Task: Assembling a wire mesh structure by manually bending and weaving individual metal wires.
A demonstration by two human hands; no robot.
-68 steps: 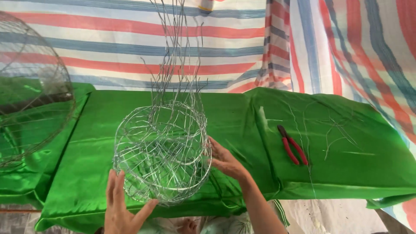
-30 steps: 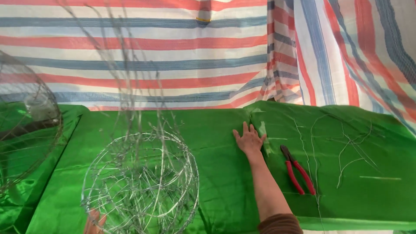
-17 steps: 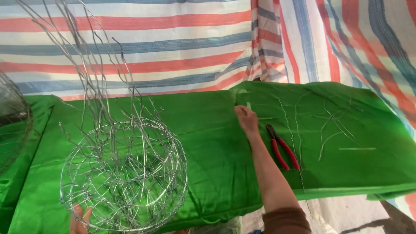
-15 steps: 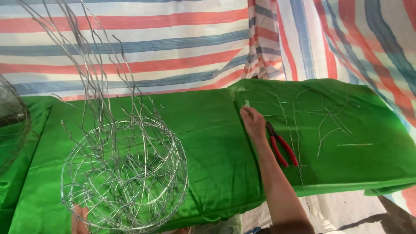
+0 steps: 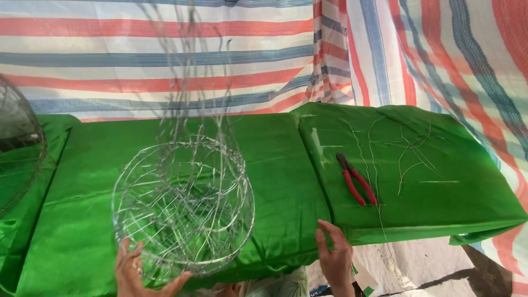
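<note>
Left hand (image 5: 137, 272) cups the near lower rim of the round wire frame (image 5: 184, 206), fingers spread and partly curled against the wires; a loose supporting hold, not a closed fist. Right hand (image 5: 335, 256) is open and empty, fingers raised at the front edge of the green cloth (image 5: 286, 181), just beside the frame but apart from it.

The frame rests on the cloth at centre-left, its mouth tilted toward the camera, with long loose wire ends (image 5: 187, 82) rising from its top.

Red-handled pliers (image 5: 356, 179) lie on the right cushion, well apart from both hands, among thin cut wire strands (image 5: 407, 151). A second wire frame (image 5: 19, 148) shows at the left edge.

Risk, as judged: with one hand only, the frame could roll or tip off the front edge; free wire ends could spring and scratch the hand or snag the cloth.

No packages, labels or signs visible; only a striped red, blue and white tarpaulin (image 5: 247, 55) behind.
</note>
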